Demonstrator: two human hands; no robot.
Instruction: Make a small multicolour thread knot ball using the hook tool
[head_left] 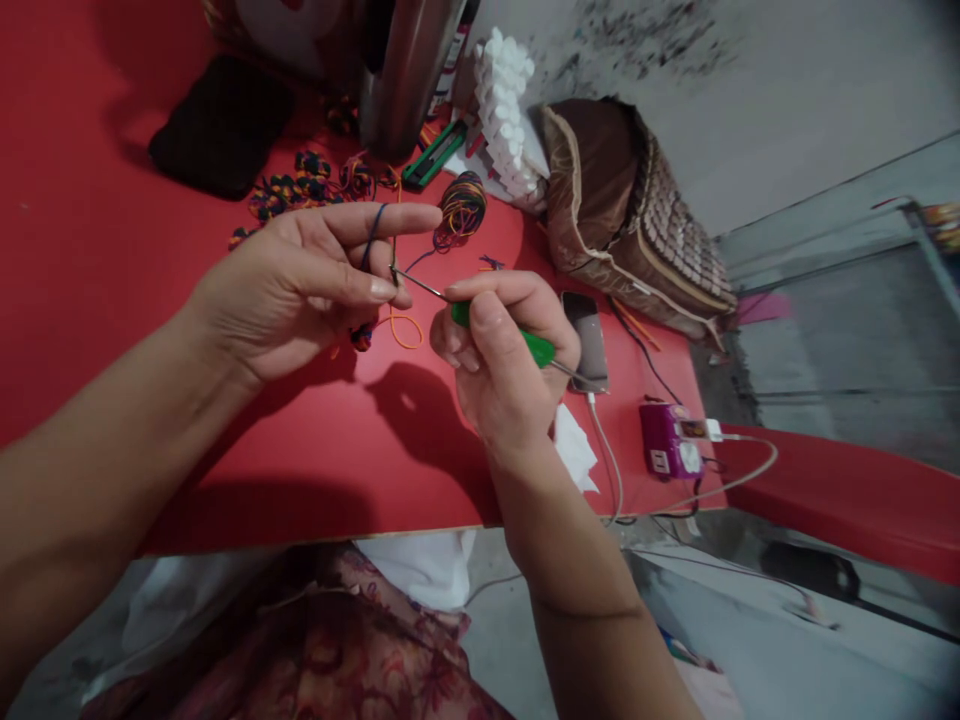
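Note:
My right hand (504, 350) is closed around a crochet hook with a green handle (536, 346); its metal tip points left toward my other hand. My left hand (315, 280) pinches a small bit of crochet work at the hook's tip, thumb against fingers, while multicoloured yarn (373, 236) runs over the stretched forefinger. An orange loop of yarn (405, 330) hangs below the pinch. The strand leads back to a ball of multicoloured yarn (461, 208) on the red table (315, 450). Both hands hover just above the tabletop.
Several small finished crochet pieces (300, 188) lie behind my left hand beside a black pouch (221, 125) and a steel flask (401, 80). A brown bag (622, 215), a phone (586, 340), a purple charger box (666, 440) with cables and a white tissue (576, 447) sit at the right.

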